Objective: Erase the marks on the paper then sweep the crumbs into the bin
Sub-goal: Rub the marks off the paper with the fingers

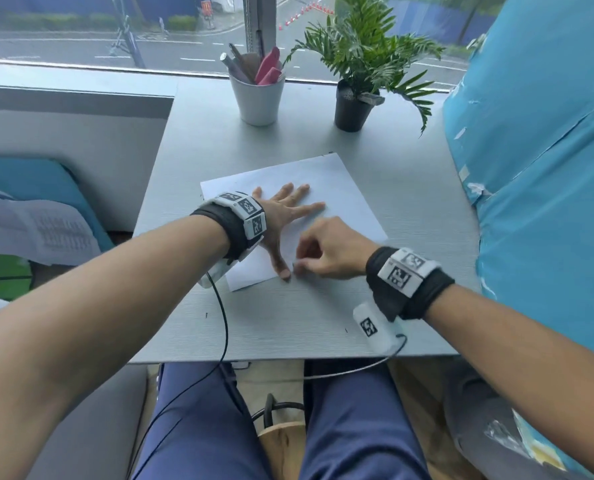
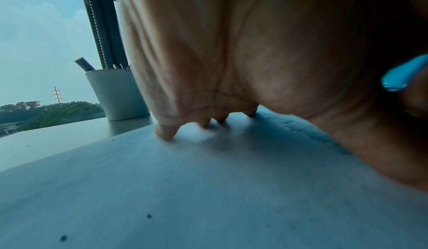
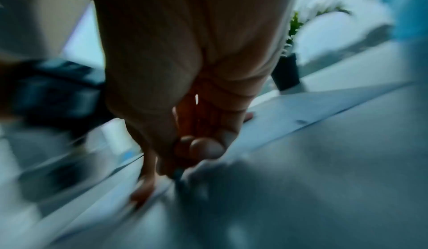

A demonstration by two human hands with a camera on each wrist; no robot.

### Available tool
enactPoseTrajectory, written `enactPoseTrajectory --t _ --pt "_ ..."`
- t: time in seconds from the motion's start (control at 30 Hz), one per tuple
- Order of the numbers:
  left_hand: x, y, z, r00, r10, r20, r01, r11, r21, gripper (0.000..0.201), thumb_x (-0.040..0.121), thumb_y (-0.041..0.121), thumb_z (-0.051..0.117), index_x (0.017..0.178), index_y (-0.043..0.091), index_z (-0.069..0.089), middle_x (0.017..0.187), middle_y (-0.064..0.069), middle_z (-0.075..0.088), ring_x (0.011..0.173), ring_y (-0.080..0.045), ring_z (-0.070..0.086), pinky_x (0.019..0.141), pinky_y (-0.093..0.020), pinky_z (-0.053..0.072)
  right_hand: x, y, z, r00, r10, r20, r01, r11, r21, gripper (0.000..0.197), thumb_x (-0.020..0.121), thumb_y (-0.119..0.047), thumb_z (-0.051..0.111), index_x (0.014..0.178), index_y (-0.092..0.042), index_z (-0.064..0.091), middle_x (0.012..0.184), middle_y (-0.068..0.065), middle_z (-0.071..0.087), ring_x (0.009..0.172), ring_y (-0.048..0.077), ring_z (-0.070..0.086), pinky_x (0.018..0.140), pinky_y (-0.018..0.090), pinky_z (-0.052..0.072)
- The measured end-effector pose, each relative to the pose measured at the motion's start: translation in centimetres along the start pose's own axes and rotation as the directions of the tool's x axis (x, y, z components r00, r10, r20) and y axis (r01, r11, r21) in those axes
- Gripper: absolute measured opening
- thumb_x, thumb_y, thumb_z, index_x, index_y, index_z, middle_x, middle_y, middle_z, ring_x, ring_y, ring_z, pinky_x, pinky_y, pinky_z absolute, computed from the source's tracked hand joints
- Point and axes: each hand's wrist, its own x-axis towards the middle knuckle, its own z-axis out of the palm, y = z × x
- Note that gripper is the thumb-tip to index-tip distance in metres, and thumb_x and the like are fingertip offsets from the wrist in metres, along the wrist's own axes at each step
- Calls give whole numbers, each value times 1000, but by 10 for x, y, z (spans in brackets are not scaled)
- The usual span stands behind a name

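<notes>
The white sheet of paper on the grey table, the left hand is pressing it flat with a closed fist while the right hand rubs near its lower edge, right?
Not quite. The left hand lies on the white sheet of paper with fingers spread flat, not in a fist; the head view shows it. The right hand does work near the lower edge.

Office-type seating nook beside a street-facing window: small grey laminate table, white tapered pen pot holding pens, potted green fern in black pot.

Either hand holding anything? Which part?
Left hand holds nothing, flat on the paper. Right hand pinches something small at its fingertips; too blurred to identify.
</notes>
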Motion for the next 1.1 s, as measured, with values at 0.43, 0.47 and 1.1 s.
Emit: enactPoseTrajectory --t 0.43,0.47,1.1 --pt "-2 0 0 1000 -1 11 1 1000 -14 159 38 69 89 149 47 -22 158 7 -35 146 -21 -31 113 -71 -5 20 31 -39 950 179 -254 -180 983 22 15 77 -26 73 81 -13 79 79 3 75 74 14 69 70 23 54" --pt "-2 0 0 1000 0 6 0 1000 -12 159 38 69 89 150 47 -21 158 6 -35 146 -21 -31 113 -70 -5 19 24 -33 964 149 -221 -154 988 -2 14 77 -24 72 81 -12 79 79 3 75 74 15 69 70 24 54" --pt "-3 -1 0 1000 8 15 -8 1000 -17 159 39 68 89 151 44 -22 158 5 -36 146 -22 -31 112 -72 -3 32 29 -33 981 132 -141 -142 988 -65 16 78 -27 73 81 -13 79 74 2 73 69 13 65 63 21 49"
